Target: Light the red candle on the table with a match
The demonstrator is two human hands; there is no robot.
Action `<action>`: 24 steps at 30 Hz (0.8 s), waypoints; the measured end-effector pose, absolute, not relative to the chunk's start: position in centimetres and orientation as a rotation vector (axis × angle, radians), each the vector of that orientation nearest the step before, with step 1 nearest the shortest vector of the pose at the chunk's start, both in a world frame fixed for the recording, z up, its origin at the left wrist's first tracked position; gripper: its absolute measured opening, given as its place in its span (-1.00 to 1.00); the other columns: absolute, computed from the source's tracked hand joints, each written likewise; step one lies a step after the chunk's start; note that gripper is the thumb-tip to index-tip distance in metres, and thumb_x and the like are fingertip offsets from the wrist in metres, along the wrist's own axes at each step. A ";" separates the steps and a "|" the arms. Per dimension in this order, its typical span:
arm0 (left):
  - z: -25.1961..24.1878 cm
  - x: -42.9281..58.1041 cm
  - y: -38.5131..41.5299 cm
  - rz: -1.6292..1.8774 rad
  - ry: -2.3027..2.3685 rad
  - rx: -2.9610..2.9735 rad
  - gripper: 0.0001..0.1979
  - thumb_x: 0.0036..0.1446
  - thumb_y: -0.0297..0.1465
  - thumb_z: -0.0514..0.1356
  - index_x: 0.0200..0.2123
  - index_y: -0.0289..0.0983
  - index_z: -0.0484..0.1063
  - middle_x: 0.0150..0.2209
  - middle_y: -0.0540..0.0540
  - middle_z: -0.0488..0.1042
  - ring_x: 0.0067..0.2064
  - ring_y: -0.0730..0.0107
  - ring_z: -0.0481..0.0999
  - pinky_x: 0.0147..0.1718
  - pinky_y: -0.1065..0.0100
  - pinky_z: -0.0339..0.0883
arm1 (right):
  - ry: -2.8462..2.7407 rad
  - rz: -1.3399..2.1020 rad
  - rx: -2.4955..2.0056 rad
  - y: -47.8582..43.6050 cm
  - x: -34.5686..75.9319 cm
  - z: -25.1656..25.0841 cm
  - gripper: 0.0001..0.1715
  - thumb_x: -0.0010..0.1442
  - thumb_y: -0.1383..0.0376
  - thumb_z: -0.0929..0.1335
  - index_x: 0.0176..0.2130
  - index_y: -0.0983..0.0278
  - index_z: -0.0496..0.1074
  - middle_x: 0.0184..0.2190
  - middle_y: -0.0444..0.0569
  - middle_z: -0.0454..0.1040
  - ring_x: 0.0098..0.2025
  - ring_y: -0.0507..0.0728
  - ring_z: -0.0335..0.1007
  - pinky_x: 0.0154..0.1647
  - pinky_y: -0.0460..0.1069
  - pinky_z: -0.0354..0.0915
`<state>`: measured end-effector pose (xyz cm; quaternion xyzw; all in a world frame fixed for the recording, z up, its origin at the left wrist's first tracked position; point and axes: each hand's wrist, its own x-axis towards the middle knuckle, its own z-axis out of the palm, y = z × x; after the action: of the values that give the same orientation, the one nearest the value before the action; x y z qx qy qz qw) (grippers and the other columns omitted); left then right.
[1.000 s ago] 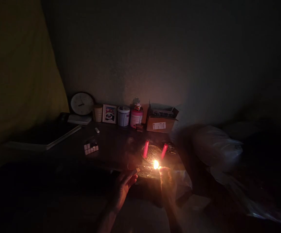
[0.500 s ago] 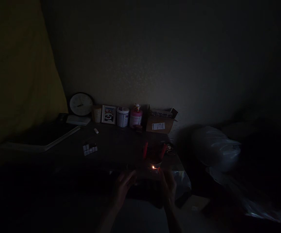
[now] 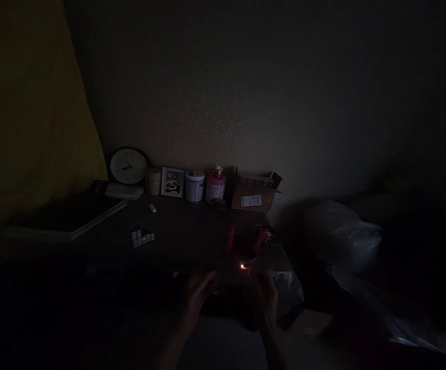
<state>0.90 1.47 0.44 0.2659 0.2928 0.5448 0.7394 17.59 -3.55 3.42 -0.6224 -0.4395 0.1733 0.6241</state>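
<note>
In the dim light, my right hand point(image 3: 266, 294) is closed on a thin burning match point(image 3: 246, 267) at the table's front edge. Its small flame points to the left. My left hand point(image 3: 196, 295) is a little apart on the left, its fingers stretched toward the flame, and I make out nothing held in it. Just beyond the match stand two red candles, a left one point(image 3: 231, 239) and a right one point(image 3: 259, 240) that leans slightly right. Neither shows a flame. What lies between the candles is too dark to tell. Beside the right candle is a small pile of matchsticks point(image 3: 268, 236).
Along the wall stand a round clock point(image 3: 128, 165), a framed panda picture point(image 3: 173, 182), a white tub point(image 3: 195, 186), a pink-lidded tub point(image 3: 215, 189) and an open cardboard box point(image 3: 253, 198). A silvery checked piece point(image 3: 143, 238) lies on the dark table. Plastic bags point(image 3: 340, 234) bulge at the right.
My right hand and the burning match have shifted slightly left. The flame looks a bit smaller, and the scene is slightly darker. My left hand has barely moved.
</note>
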 end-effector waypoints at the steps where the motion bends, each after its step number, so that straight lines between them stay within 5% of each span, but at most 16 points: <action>1: 0.5 0.9 1.5 1.196 0.641 0.580 -0.72 -0.19 -0.28 0.38 -0.36 -0.28 0.53 -0.34 -0.08 0.59 -0.26 0.31 0.54 -0.27 0.37 0.38 | -1.007 0.403 -1.415 -3.6 17.5 3.5 -0.66 0.03 0.06 0.37 -0.31 0.27 0.47 -0.41 -0.05 0.50 -0.34 0.15 0.40 -0.37 -0.04 0.30; 10: 0.9 1.0 1.6 1.209 0.659 0.521 -0.64 -0.36 -0.27 0.44 -0.41 -0.29 0.56 -0.35 -0.10 0.60 -0.32 0.32 0.54 -0.32 0.38 0.39 | -0.963 0.405 -1.397 -3.4 17.0 3.7 -0.70 0.04 0.10 0.35 -0.35 0.28 0.47 -0.45 -0.06 0.50 -0.37 0.14 0.38 -0.40 -0.04 0.28; 24: 0.9 0.9 1.3 1.216 0.613 0.575 -0.75 -0.17 -0.29 0.36 -0.37 -0.27 0.55 -0.29 -0.12 0.58 -0.23 0.26 0.53 -0.26 0.33 0.36 | -0.953 0.460 -1.354 -3.4 17.4 3.2 -0.66 0.04 0.05 0.37 -0.35 0.27 0.47 -0.42 -0.03 0.52 -0.31 0.21 0.41 -0.36 0.01 0.31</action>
<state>0.93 1.35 0.91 0.2621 0.2795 0.5541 0.7391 17.45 -3.40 3.16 -0.5968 -0.4199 0.2029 0.6530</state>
